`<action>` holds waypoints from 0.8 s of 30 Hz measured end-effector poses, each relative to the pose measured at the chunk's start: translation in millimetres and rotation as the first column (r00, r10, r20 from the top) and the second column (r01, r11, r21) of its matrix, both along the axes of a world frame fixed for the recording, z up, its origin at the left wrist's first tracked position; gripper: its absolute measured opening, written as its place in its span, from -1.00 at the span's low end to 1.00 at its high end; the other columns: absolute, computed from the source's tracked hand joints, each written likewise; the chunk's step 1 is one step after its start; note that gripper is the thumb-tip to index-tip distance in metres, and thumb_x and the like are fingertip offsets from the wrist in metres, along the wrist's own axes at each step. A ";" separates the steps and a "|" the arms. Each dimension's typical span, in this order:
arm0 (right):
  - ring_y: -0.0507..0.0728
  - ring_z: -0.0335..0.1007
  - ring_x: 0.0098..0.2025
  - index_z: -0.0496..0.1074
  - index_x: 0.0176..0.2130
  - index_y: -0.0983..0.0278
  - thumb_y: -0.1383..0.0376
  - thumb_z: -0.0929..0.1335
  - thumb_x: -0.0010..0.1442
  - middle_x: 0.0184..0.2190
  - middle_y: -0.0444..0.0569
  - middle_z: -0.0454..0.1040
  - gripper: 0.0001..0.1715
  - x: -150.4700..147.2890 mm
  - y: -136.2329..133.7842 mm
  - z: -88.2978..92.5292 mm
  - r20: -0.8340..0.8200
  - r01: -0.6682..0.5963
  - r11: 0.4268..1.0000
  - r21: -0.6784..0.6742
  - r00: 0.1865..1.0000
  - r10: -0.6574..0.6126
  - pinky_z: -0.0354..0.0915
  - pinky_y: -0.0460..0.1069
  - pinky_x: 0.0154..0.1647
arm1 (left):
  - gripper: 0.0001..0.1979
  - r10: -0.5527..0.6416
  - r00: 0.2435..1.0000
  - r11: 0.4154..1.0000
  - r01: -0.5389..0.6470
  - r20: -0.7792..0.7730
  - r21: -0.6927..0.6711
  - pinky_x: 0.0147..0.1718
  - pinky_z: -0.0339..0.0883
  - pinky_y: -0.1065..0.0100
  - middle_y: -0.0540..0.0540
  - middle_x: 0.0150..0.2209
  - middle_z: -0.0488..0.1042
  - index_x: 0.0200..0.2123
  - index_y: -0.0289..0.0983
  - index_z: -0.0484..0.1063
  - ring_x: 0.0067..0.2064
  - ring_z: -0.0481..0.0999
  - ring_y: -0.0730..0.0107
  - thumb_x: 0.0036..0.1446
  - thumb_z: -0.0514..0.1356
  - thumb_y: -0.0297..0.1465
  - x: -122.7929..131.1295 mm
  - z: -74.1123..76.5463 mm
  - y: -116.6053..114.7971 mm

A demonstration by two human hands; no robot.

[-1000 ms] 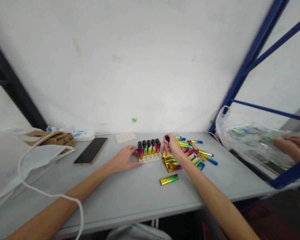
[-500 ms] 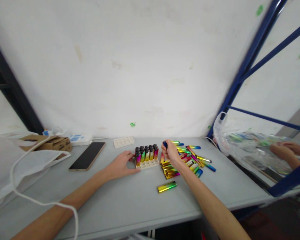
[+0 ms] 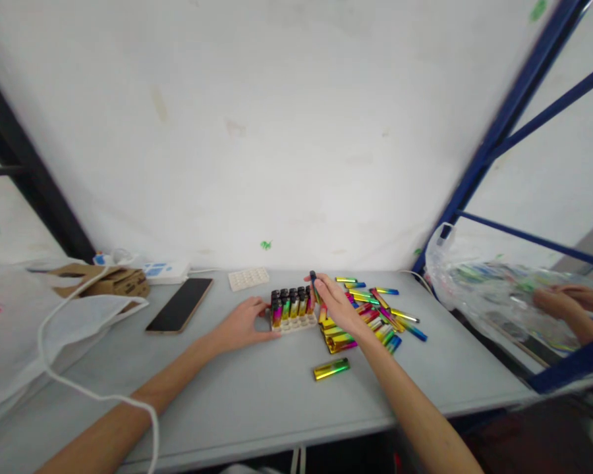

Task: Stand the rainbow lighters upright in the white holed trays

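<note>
Several lighters [image 3: 291, 305] with black tops and shiny multicoloured bodies stand upright in rows in a white tray [image 3: 296, 324] with round holes. My left hand [image 3: 244, 324] steadies this tray at its left end, thumb along the front corner and fingers at the side. Between the fingers of my right hand [image 3: 333, 301], a lighter [image 3: 313, 279] is held upright, black top up, at the right end of the tray; its lower part is partly hidden. Loose lighters [image 3: 343, 336] lie in a pile right of the tray, under and beside my right forearm. One gold-green lighter [image 3: 331, 368] lies apart, nearer the front.
A second white tray [image 3: 248, 278] lies behind. To the left are a phone [image 3: 180, 305], a power strip [image 3: 165, 272], cardboard [image 3: 113, 283], a white bag [image 3: 14, 336] and a white cable [image 3: 103, 397]. Beyond the blue frame [image 3: 474, 164], another person's hands [image 3: 563, 299] handle clear plastic.
My right hand has moved left from above the pile to the tray's right end, bringing a lighter with it. My left hand stays at the tray. The view has shifted slightly.
</note>
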State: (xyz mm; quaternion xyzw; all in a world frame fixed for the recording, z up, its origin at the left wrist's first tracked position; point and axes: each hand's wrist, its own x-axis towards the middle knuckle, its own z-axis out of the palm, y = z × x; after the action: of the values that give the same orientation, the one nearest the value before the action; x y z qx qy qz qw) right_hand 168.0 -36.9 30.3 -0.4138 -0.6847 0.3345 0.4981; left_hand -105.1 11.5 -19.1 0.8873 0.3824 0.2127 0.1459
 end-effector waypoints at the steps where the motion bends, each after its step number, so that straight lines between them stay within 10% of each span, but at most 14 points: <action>1: 0.10 0.43 -0.28 0.42 0.01 0.20 -0.09 0.26 0.45 -0.32 -0.09 0.44 -0.54 -1.9 -4.3 1.9 0.060 -0.023 0.998 0.052 0.998 0.020 0.39 -0.02 -0.23 | -0.39 -0.005 1.000 1.000 0.006 0.005 -0.005 -0.09 0.42 0.16 -0.17 -0.20 0.52 -0.14 -0.27 0.58 -0.14 0.53 0.02 0.01 0.38 0.14 0.3 0.0 0.1; 7: 0.15 0.46 -0.20 0.51 -0.18 0.24 0.02 0.41 0.37 -0.25 0.01 0.51 -0.67 -23.2 -17.4 -5.9 0.365 -0.063 0.947 0.315 0.929 -0.060 0.39 0.03 -0.14 | -0.42 -0.012 0.999 1.000 0.013 0.045 -0.024 -0.09 0.41 0.17 -0.16 -0.18 0.55 -0.14 -0.23 0.59 -0.13 0.52 0.03 -0.01 0.41 0.12 0.6 -2.1 1.3; 14: 0.17 0.59 -0.31 0.48 -0.01 0.24 0.12 0.34 0.45 -0.32 -0.01 0.65 -0.73 -34.5 -6.7 -34.5 0.453 0.007 0.968 0.249 0.883 -0.123 0.40 0.00 -0.25 | -0.37 -0.030 0.999 0.999 0.030 0.034 -0.013 -0.07 0.41 0.16 -0.17 -0.17 0.56 -0.09 -0.26 0.58 -0.11 0.53 0.02 0.00 0.40 0.14 0.4 -3.0 2.0; 24: 0.15 0.52 -0.35 0.47 -0.18 0.22 0.19 0.30 0.50 -0.40 -0.04 0.59 -0.77 -21.6 -1.6 -24.5 0.644 -0.103 0.983 0.153 0.765 -0.020 0.26 -0.03 -0.28 | -0.33 -0.024 0.999 1.000 0.024 0.038 -0.010 -0.10 0.41 0.17 -0.16 -0.21 0.55 -0.05 -0.26 0.58 -0.13 0.53 0.02 -0.02 0.39 0.16 0.1 -2.1 1.5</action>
State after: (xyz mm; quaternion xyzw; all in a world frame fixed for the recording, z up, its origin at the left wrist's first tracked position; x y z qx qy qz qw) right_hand 146.4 -38.5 5.7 -0.4416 -0.8498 0.1207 0.2612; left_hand -105.0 13.0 -21.2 0.8869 0.3700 0.2254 0.1604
